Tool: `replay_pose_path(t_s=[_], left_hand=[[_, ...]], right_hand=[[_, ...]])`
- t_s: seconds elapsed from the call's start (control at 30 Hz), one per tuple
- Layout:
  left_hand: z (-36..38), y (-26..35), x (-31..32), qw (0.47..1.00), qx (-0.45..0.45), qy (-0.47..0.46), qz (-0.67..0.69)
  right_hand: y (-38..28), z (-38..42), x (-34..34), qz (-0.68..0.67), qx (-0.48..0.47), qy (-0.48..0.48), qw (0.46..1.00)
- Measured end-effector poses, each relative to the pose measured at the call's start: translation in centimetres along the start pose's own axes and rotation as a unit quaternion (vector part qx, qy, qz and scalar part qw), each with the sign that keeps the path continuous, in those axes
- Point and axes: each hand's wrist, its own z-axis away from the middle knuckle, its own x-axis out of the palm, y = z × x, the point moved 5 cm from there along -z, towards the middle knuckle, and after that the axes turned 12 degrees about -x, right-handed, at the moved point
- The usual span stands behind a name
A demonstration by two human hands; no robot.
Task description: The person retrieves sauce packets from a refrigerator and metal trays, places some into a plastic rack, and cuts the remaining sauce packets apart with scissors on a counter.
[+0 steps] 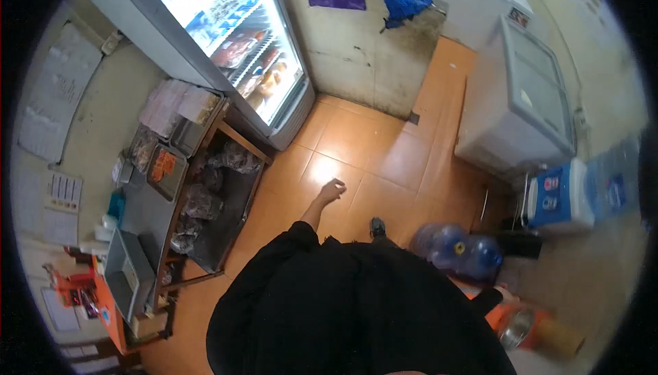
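Observation:
My left hand [332,190] hangs over the tiled floor in front of me, its fingers loosely bent and apart, with nothing seen in it. At the lower right, my right hand [506,295] reaches out beside an orange surface [495,315]. Its fingers are too small and blurred to make out. Close to that hand are a round metal bowl [517,327] and a brown cylindrical thing [558,339]. Large clear blue water bottles [456,248] stand just beyond it. My shoe [377,226] shows on the floor ahead.
A lit glass-door fridge [240,39] stands at upper left beside a low wall [363,59] with cloths over it. Left is a metal table [145,203] with trays and bagged goods below. A white chest freezer [517,97] and a blue-white water dispenser [558,193] line the right.

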Motion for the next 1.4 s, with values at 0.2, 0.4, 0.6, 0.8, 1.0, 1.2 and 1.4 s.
replay_pose_path(t_s=[0.2, 0.4, 0.6, 0.8, 1.0, 1.2, 1.4], left_hand=[[-3.7, -3.2, -1.0, 0.984, -0.059, 0.087, -0.142], [0.7, -10.6, -5.1, 0.959, -0.161, 0.225, 0.059], [4.8, -18.7, -10.5, 0.905, -0.35, 0.216, 0.105], [3.9, -21.8, -12.2, 0.848, -0.306, 0.349, 0.255], [0.7, -20.5, -11.6, 0.888, -0.266, 0.269, 0.262], [-1.5, -24.6, -11.8, 0.909, -0.28, 0.265, 0.156], [1.2, -21.7, -13.9, 0.834, -0.327, 0.293, 0.335]], right_hand=[[9.5, 29.6, 25.6, 0.098, 0.241, -0.489, 0.833], [13.7, 51.5, 31.0, 0.246, 0.241, -0.806, 0.481], [18.8, 62.8, 26.6, 0.313, 0.313, -0.842, 0.307], [26.0, 68.5, 22.9, 0.405, 0.28, -0.859, 0.142], [38.4, 69.2, 29.5, 0.495, 0.018, -0.866, -0.072], [46.4, 74.3, 35.0, 0.502, -0.053, -0.86, -0.073], [39.3, 83.3, 29.6, 0.474, -0.045, -0.877, -0.065]])
